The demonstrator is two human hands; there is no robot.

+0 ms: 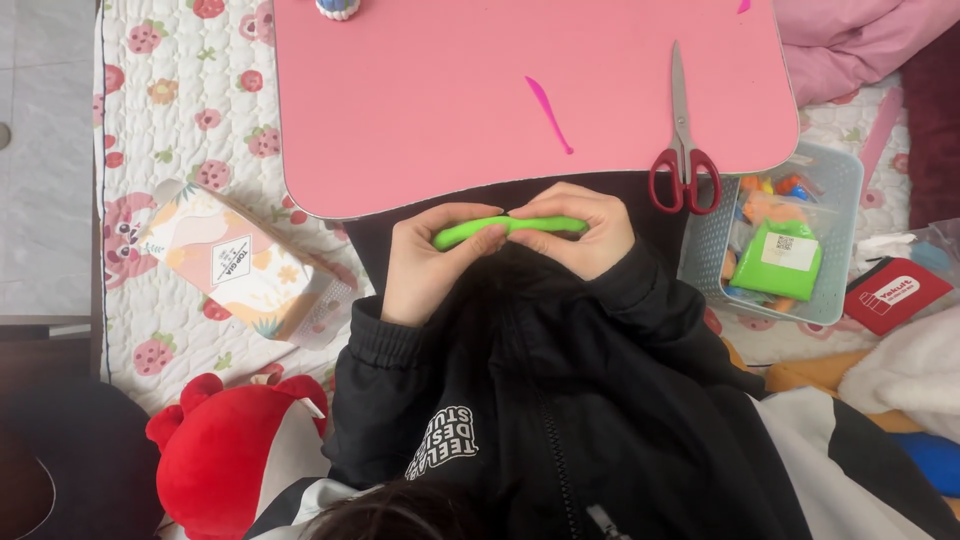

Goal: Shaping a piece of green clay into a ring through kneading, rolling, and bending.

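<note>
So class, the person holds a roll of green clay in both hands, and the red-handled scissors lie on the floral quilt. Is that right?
Not quite. In the head view the scissors lie on the pink table, not the quilt. The rest holds: left hand and right hand both hold the green clay roll.

One head camera looks steeply down, close above the pink table.

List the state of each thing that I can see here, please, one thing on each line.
green clay roll: stretched long, held at both ends
left hand: gripping the roll's left end
right hand: gripping its right end
scissors: closed, flat on the pink board
pink modelling tool: lying loose on the board
basket: uncovered, filled with packets
tissue box: lying flat; whether opened, unclear
</note>
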